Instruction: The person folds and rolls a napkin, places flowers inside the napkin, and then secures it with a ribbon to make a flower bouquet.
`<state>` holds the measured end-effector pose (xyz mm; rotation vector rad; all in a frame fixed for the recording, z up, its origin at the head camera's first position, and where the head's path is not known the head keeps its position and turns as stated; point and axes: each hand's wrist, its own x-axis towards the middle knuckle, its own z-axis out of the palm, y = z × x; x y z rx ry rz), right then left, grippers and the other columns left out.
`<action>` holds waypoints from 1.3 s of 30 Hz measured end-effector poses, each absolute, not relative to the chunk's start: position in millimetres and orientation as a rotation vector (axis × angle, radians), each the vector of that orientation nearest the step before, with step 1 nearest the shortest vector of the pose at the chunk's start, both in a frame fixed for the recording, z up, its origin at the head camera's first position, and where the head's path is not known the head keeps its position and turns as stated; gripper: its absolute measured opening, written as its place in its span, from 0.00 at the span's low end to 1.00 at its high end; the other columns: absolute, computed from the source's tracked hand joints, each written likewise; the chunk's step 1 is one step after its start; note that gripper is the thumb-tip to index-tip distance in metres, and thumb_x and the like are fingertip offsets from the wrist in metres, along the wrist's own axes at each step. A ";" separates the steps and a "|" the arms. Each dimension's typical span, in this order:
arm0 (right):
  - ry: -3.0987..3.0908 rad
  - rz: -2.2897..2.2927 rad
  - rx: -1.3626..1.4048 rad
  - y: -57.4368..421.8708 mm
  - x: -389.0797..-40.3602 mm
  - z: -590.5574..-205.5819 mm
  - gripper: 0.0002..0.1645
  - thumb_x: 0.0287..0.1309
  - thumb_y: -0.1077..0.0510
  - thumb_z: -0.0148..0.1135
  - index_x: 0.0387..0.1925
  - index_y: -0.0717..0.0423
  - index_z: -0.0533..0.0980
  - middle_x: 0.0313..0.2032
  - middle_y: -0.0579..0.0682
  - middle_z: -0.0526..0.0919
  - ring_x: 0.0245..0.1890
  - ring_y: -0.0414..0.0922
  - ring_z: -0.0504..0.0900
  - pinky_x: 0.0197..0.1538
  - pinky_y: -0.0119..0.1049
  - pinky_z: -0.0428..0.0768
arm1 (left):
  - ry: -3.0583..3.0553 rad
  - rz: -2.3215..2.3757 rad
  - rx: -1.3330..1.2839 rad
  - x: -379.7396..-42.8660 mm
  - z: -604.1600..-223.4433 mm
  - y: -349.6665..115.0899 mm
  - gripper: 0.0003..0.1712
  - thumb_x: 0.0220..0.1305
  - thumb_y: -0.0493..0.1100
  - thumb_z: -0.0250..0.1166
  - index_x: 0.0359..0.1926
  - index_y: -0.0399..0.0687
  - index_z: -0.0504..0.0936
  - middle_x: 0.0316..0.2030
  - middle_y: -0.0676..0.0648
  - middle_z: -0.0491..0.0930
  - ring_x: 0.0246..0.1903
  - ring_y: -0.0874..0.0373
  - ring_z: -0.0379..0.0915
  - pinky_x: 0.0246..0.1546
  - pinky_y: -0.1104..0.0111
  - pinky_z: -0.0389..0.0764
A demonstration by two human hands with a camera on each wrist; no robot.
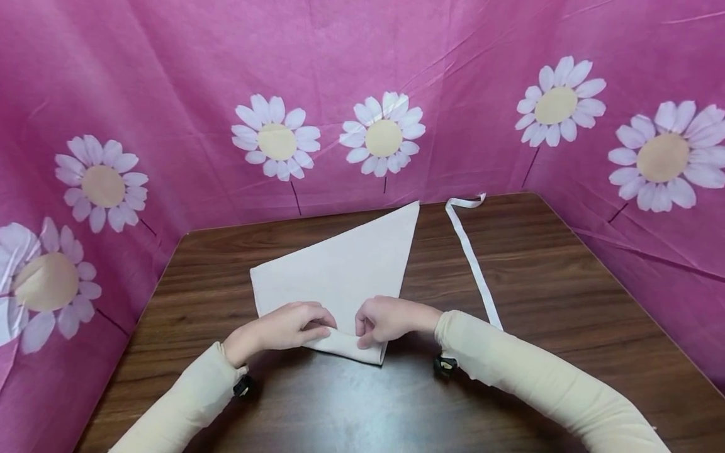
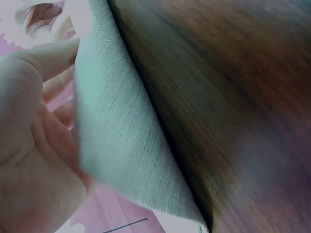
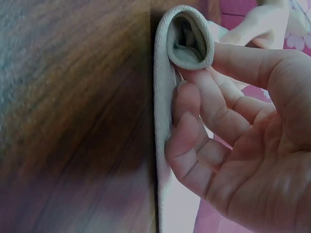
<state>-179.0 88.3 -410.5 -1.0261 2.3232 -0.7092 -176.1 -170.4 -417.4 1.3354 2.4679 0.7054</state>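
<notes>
A pale cream cloth (image 1: 340, 264) lies on the table, its pointed corner at the far right and its near edge turned into a roll (image 1: 351, 347). My left hand (image 1: 290, 326) grips the left part of that roll; in the left wrist view the thumb lies along the fabric (image 2: 116, 111) with the fingers behind it. Near the roll's right end, my right hand (image 1: 391, 319) pinches it between thumb and forefinger. The right wrist view looks into the roll's open, layered end (image 3: 210, 43), while the other fingers curl beside the flat cloth.
A narrow white ribbon (image 1: 472, 261) runs down the right side of the dark wood-grain table (image 1: 566, 302), passing behind the right sleeve (image 1: 527, 371). Pink fabric (image 1: 476, 94) with large white daisies hangs around the table's back and sides.
</notes>
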 end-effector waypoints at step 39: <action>2.196 -0.746 -1.000 103.0 -183.3 -399.6 0.22 0.52 0.53 0.79 0.45 0.56 0.79 0.26 0.39 0.82 0.26 0.33 0.76 0.35 0.28 0.73 | 2.411 0.673 1.365 -172.2 -413.3 -148.1 0.14 0.78 0.44 0.56 0.53 0.48 0.85 0.45 0.59 0.84 0.46 0.69 0.77 0.53 0.66 0.78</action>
